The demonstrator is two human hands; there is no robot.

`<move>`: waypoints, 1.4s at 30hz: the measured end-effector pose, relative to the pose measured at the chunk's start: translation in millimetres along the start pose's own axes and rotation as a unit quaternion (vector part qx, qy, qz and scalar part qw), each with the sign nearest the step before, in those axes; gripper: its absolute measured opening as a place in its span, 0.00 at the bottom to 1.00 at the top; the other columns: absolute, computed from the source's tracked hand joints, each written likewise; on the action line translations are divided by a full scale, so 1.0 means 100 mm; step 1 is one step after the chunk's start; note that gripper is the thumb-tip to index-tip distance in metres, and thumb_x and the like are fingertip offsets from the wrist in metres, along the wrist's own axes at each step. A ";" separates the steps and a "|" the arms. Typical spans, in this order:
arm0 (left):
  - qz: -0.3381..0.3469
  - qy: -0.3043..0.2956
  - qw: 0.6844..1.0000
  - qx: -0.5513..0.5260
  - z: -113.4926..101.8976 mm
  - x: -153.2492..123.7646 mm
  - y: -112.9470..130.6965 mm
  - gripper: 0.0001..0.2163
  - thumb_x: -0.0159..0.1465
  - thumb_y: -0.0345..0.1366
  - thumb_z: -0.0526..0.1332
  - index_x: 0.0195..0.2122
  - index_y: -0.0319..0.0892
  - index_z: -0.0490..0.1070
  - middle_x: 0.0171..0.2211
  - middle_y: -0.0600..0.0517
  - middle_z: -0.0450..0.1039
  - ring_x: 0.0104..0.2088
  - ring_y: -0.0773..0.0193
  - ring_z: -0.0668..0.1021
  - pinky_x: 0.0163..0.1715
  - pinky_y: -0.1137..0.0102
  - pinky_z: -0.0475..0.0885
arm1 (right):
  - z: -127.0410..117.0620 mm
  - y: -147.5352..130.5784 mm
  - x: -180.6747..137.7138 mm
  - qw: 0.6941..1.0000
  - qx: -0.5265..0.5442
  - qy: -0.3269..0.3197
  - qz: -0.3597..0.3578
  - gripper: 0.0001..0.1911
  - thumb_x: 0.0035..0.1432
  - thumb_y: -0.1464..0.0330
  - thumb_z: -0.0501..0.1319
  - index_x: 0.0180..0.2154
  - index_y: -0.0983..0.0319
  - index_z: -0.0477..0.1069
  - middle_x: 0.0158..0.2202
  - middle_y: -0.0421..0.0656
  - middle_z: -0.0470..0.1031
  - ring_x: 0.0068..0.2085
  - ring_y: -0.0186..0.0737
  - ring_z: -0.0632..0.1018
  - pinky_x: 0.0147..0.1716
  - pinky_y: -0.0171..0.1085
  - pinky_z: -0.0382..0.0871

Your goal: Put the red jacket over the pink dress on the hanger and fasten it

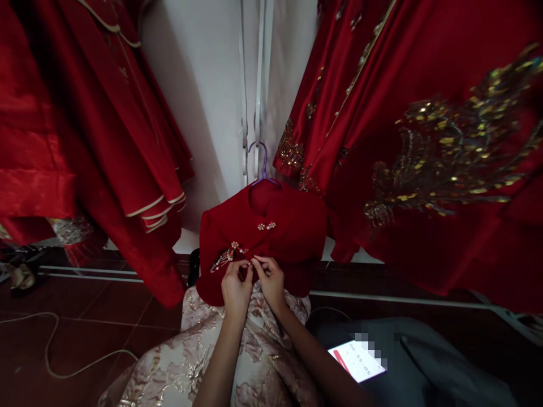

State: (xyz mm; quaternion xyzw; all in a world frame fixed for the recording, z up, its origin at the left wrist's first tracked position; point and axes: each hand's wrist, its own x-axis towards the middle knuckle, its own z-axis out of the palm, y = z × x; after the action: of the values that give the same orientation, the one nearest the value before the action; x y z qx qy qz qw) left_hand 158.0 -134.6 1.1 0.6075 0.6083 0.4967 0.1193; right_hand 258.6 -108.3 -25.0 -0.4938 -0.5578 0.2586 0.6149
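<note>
White wall [190,118] behind, red jacket [292,220] hanging directly before the hands [236,289], both pinching at its front

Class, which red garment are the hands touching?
The middle red jacket, on the purple hanger; the other red garments hang to either side, untouched.

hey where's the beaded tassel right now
In the head view, the beaded tassel is left of centre on the red jacket, above and left of the left hand.
</note>
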 end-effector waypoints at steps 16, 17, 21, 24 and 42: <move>-0.013 0.011 0.999 -0.040 -0.01 0.03 -0.05 0.07 0.59 0.37 0.57 0.36 0.42 0.72 0.34 0.51 0.73 0.28 0.67 0.73 0.32 0.72 0.68 | 0.00 -0.02 0.01 1.000 -0.011 0.008 -0.007 0.14 0.54 0.59 0.59 0.37 0.61 0.76 0.32 0.44 0.75 0.28 0.34 0.72 0.28 0.32 0.67; -0.019 0.013 0.999 -0.036 -0.02 0.02 -0.05 0.07 0.59 0.37 0.58 0.35 0.42 0.72 0.33 0.51 0.73 0.27 0.68 0.73 0.31 0.72 0.68 | 0.00 -0.02 0.01 1.000 -0.012 0.007 -0.006 0.14 0.54 0.59 0.59 0.37 0.61 0.76 0.31 0.44 0.75 0.28 0.34 0.72 0.27 0.32 0.67; -0.013 0.013 1.000 0.010 -0.03 0.02 -0.01 0.06 0.57 0.38 0.59 0.32 0.41 0.71 0.32 0.51 0.72 0.27 0.67 0.72 0.31 0.72 0.67 | -0.01 -0.03 0.00 1.000 -0.013 0.000 -0.004 0.14 0.54 0.59 0.59 0.37 0.61 0.76 0.32 0.44 0.75 0.28 0.34 0.72 0.27 0.31 0.67; -0.004 -0.004 0.999 0.046 -0.03 0.02 0.01 0.06 0.58 0.38 0.58 0.31 0.41 0.70 0.34 0.50 0.71 0.30 0.66 0.73 0.32 0.71 0.67 | -0.01 -0.01 0.00 1.000 -0.014 -0.010 -0.007 0.14 0.54 0.59 0.60 0.36 0.61 0.76 0.31 0.43 0.74 0.27 0.33 0.72 0.25 0.31 0.65; 0.047 -0.039 0.998 0.026 -0.09 0.06 0.02 0.06 0.59 0.36 0.57 0.36 0.43 0.69 0.36 0.49 0.68 0.34 0.64 0.74 0.36 0.69 0.69 | -0.08 -0.08 0.04 0.998 -0.052 -0.015 -0.015 0.13 0.55 0.60 0.59 0.37 0.60 0.76 0.33 0.44 0.76 0.28 0.35 0.75 0.27 0.33 0.69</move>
State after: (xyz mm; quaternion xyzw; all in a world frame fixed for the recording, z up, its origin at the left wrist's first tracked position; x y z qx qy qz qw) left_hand 150.7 -133.8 9.6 0.6568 0.5870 0.4619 0.1036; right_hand 264.9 -110.8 -15.1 -0.5128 -0.5869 0.2270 0.5840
